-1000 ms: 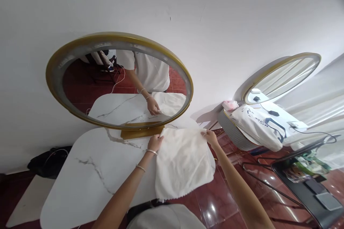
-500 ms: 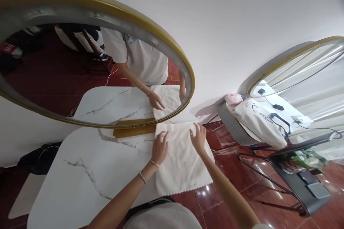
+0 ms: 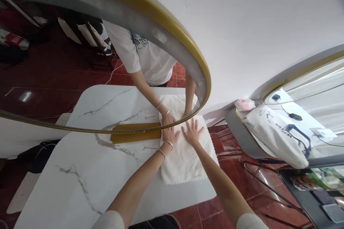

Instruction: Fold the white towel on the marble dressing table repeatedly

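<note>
A white cloth with a scalloped edge lies spread over the right end of the white marbled table. My left hand rests on the cloth near its left edge, palm down, fingers stretched out toward the mirror. To its right my right hand presses flat on the cloth's far part with the fingers spread, a ring on one of them. Neither hand grips anything. Small wrinkles run through the cloth around and below both hands.
A large round gold-framed mirror overhangs the table's back, above its gold base. On the right, a white printed bag and a pink-white packet lie on another table. A black chair holds several items.
Both hands have flattened onto the cloth; their fingers were curled before. The cloth has shifted away from the table's front edge. My view has moved closer to the mirror.
</note>
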A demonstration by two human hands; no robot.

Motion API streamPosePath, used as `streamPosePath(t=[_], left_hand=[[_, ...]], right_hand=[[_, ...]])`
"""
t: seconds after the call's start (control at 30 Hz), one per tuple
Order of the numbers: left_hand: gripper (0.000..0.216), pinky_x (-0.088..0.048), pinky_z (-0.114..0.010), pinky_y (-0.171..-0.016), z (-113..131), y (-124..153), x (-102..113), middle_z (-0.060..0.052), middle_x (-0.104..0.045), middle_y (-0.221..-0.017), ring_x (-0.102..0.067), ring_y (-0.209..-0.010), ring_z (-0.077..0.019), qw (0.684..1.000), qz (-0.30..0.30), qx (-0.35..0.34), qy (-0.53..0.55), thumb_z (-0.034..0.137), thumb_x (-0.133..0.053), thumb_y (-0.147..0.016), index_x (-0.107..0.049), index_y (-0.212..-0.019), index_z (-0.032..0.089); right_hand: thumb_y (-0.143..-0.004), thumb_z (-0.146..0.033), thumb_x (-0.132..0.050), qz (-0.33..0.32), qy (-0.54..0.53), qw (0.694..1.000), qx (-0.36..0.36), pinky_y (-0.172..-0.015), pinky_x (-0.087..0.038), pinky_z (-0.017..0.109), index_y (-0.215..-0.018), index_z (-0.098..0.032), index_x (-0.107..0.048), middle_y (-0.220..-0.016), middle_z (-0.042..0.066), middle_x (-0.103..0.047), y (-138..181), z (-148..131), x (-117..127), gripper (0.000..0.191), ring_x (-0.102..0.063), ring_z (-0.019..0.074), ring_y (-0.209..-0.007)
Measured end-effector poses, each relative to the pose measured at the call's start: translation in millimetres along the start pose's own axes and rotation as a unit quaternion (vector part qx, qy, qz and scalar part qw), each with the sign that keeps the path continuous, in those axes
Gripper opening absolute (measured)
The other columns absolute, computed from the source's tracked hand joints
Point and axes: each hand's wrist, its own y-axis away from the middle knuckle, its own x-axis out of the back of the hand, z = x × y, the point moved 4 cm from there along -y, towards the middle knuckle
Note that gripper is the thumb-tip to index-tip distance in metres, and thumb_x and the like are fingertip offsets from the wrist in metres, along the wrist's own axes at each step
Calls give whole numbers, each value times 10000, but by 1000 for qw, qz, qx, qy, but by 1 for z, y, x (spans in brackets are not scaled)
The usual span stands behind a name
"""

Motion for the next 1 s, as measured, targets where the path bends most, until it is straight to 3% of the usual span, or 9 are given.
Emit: streamPosePath(t=[0.13, 0.23, 0.37, 0.5, 0.6, 0.7, 0.8, 0.9, 1.0], left_hand=[[548, -308, -515, -1060, -9, -30, -5, -207, -621, -1223, -488, -1233, -381, 1000, -16, 7, 6, 504, -426, -903, -579, -1213, 79], [535, -283, -509, -1078, -8, -21, -1, -206, -587, -1276, -441, -1283, -367, 1000, -20, -1, 12, 460, -377, -931, -540, -1266, 76], [570, -218, -494, -1134, -3, 27, 17, -169, -430, -1456, -326, -1380, -328, 999, -8, -35, 19, 408, -441, -904, -413, -1402, 131], [620, -191, -456, -1164, 1, 81, 27, -118, -228, -1571, -174, -1452, -285, 996, 26, -82, 14, 409, -460, -901, -314, -1464, 197], [647, -203, -461, -1159, 7, 92, 23, -107, -166, -1590, -145, -1457, -301, 996, 25, -86, 6, 376, -492, -883, -294, -1476, 211], [640, -228, -518, -1133, 17, 67, 17, -93, -203, -1582, -195, -1436, -352, 994, -12, -106, -12, 254, -515, -849, -330, -1462, 258], [590, -322, -521, -1070, 21, 19, 13, -77, -412, -1485, -403, -1324, -351, 993, -60, -100, -25, 213, -507, -843, -408, -1417, 306], [487, -406, -468, -993, 18, -21, 10, -101, -597, -1296, -551, -1159, -304, 994, -71, -77, -22, 247, -450, -890, -469, -1376, 250], [453, -403, -462, -992, 16, -22, 8, -119, -619, -1256, -549, -1168, -299, 996, -64, -62, -23, 266, -394, -925, -474, -1366, 203]], right_hand=[[-957, -532, -275, 9, -24, 1000, -10, -1031, -43, 744, -1473, -316, -304, -1584, 91, -163, -20, -4, 4, 559, -50, 322, -1453], [-958, -506, -319, 26, -35, 999, 9, -1084, -56, 685, -1469, -292, -319, -1578, 81, -196, -17, 0, 6, 553, -79, 295, -1454], [-968, -460, -334, 48, -29, 997, 52, -1129, -102, 610, -1462, -285, -334, -1568, 61, -237, 41, 17, 4, 524, -143, 254, -1452], [-958, -497, -337, 70, -6, 995, 65, -1080, -93, 693, -1486, -303, -271, -1582, 72, -186, 126, 41, -5, 567, -93, 317, -1458], [-947, -504, -362, 68, 7, 994, 83, -1086, -100, 682, -1483, -304, -285, -1575, 80, -210, 145, 50, -8, 577, -96, 328, -1454], [-941, -535, -360, 56, 13, 995, 78, -1069, -124, 691, -1460, -321, -335, -1538, 91, -289, 110, 46, -3, 562, -161, 333, -1429], [-943, -566, -326, 41, 16, 999, 28, -1045, -174, 692, -1445, -350, -355, -1487, 104, -350, 50, 33, 6, 548, -236, 331, -1384], [-946, -578, -300, 11, 22, 1000, -10, -1039, -188, 692, -1463, -376, -301, -1528, 86, -280, 1, 18, 10, 555, -189, 326, -1402], [-954, -582, -258, -11, 22, 999, -28, -1041, -180, 695, -1478, -380, -254, -1558, 71, -230, -23, 10, 11, 562, -168, 323, -1416]])
